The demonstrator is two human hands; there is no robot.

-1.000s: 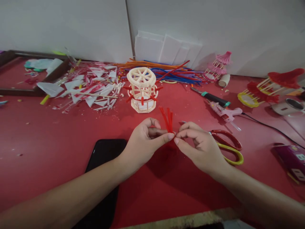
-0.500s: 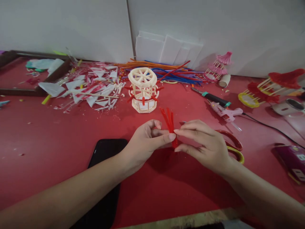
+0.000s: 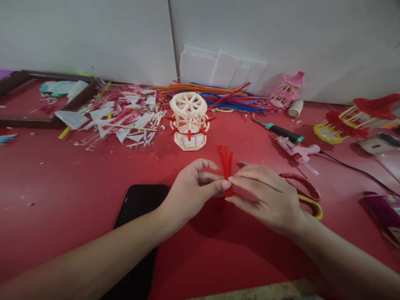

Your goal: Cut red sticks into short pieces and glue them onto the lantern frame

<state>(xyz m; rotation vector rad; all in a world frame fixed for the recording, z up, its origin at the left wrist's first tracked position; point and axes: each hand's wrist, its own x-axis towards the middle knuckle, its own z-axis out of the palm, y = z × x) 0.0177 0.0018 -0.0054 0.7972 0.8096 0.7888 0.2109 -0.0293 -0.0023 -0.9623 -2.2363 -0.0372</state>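
Several thin red strips [image 3: 225,162] stand fanned out at the top and bunched below. My left hand [image 3: 195,189] pinches the bunch from the left between thumb and fingers. From the right, the fingertips of my right hand [image 3: 268,193] press on the lower part of the same bunch. Beyond the hands stands a cream, wheel-topped cage-like model [image 3: 190,104] with short red pieces sticking out around its middle. Scissors [image 3: 309,205] with red and yellow handles lie partly under my right hand. A black phone [image 3: 140,208] is beneath my left forearm.
Paper and stick scraps [image 3: 125,116] lie at the left, near a dark frame [image 3: 31,121]. Coloured fuzzy stems [image 3: 218,98] line the wall. At right are a pink glue gun [image 3: 298,151], pliers [image 3: 286,133], a red-and-yellow model [image 3: 371,110] and a pink model [image 3: 290,85].
The red strips have turned more upright between my fingers. My right hand's fingertips have shifted slightly left and closer to my left thumb. The whole view has moved a little.
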